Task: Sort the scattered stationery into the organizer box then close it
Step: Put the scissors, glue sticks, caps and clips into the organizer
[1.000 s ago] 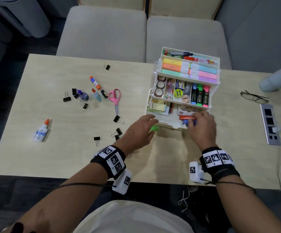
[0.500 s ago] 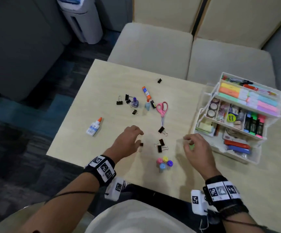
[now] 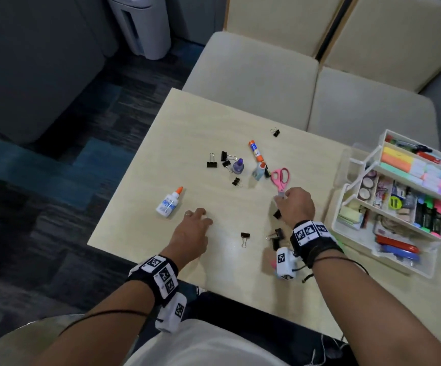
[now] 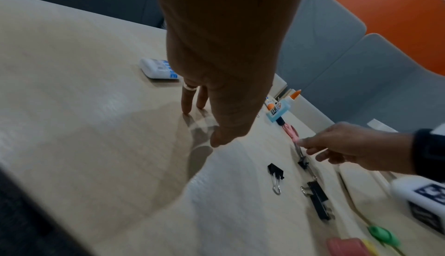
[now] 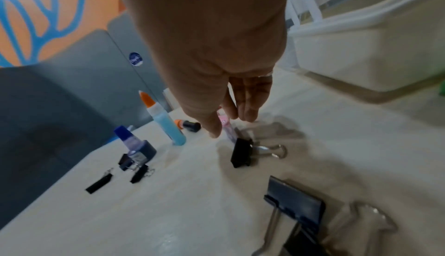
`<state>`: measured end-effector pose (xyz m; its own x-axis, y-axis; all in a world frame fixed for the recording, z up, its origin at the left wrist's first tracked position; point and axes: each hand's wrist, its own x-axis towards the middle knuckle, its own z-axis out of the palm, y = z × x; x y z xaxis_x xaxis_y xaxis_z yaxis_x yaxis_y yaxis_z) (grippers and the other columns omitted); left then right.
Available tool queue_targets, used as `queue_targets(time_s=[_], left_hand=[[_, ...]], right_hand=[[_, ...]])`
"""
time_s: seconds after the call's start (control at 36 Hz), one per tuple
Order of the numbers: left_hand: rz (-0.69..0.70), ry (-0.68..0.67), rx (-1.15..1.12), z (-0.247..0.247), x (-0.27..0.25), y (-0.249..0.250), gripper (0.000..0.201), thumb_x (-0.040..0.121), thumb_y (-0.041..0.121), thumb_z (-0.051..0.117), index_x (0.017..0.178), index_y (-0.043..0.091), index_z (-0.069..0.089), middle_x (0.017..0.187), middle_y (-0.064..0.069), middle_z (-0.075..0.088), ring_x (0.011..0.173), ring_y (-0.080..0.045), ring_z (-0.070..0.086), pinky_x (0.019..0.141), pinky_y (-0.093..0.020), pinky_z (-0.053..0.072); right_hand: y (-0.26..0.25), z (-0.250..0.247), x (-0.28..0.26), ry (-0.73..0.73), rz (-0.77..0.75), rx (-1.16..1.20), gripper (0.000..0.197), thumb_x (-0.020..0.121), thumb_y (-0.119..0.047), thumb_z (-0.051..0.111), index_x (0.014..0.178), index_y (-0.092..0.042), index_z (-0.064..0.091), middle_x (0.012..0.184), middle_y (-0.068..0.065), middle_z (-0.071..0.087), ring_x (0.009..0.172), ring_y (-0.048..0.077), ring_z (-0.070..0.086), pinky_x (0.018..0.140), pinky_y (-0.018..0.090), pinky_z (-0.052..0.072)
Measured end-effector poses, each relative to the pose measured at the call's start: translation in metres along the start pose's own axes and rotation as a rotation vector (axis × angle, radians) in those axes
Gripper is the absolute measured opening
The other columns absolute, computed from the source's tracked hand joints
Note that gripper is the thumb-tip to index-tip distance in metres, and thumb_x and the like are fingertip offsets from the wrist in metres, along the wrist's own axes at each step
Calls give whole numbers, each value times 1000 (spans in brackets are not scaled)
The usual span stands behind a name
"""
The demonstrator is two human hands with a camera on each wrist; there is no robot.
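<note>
The white tiered organizer box (image 3: pixel 337 215) stands open at the table's right, its trays full of notes, tapes and markers. Pink-handled scissors (image 3: pixel 280 177) lie left of it. My right hand (image 3: pixel 280 200) reaches over their blades, with straight fingers and thumb either side of the blade (image 5: pixel 226 128). A black binder clip (image 5: pixel 242 154) lies just below the palm. My left hand (image 3: pixel 199 216) is spread, fingertips (image 4: pixel 187 111) on bare table beside the white glue bottle (image 3: pixel 168 204). Neither hand holds anything.
Several more binder clips (image 3: pixel 245 236) are scattered, along with a glue stick (image 3: pixel 255 151), a blue glue pen (image 3: pixel 258 170) and a purple bottle (image 3: pixel 238 165). Small coloured pieces (image 4: pixel 383 235) lie by my right wrist. Beige chairs (image 3: pixel 253 75) stand beyond the table.
My view has swung left, away from the box. The right hand has moved from the box's front up to the scissors. The left hand has moved left towards the white glue bottle.
</note>
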<state>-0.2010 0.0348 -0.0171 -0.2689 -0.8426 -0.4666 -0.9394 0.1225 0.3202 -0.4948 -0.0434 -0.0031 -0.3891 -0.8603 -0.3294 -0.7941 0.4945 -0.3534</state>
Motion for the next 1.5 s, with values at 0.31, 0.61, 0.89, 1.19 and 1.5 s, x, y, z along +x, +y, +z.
queue_targets(time_s=[0.31, 0.61, 0.89, 1.19, 1.5], left_hand=[[35, -7, 43, -6, 2, 1, 44, 94, 18, 61, 138, 19, 58, 154, -6, 36, 129, -32, 44, 101, -35, 49], [29, -78, 191, -28, 28, 27, 30, 97, 25, 56, 126, 15, 57, 128, -8, 50, 110, -28, 58, 80, -33, 43], [266, -62, -107, -46, 65, 111, 36, 97, 31, 60, 132, 23, 62, 130, 0, 61, 122, -21, 57, 97, -33, 48], [508, -77, -305, -61, 89, 243, 31, 93, 32, 67, 124, 25, 67, 116, 7, 67, 94, -13, 66, 89, -37, 55], [461, -116, -311, -33, 94, 287, 28, 95, 28, 69, 123, 26, 69, 114, 11, 67, 86, -5, 67, 85, -30, 56]], right_hand=[[1, 23, 15, -94, 165, 172, 25, 79, -25, 69, 68, -3, 72, 63, 14, 71, 65, 37, 70, 61, 41, 60], [6, -8, -31, 72, 136, 519, 25, 96, -19, 69, 72, -10, 68, 68, 1, 70, 64, 17, 63, 58, 25, 43], [66, -97, -57, 250, -31, 654, 16, 98, -18, 73, 83, -16, 72, 74, 4, 70, 64, 9, 58, 63, 24, 47], [182, -242, 2, 503, -22, 617, 10, 98, -20, 73, 92, -14, 79, 79, 1, 74, 69, 14, 64, 72, 30, 55], [253, -284, 86, 254, -6, 642, 7, 100, -16, 72, 98, -20, 78, 91, -5, 76, 80, 4, 69, 84, 26, 52]])
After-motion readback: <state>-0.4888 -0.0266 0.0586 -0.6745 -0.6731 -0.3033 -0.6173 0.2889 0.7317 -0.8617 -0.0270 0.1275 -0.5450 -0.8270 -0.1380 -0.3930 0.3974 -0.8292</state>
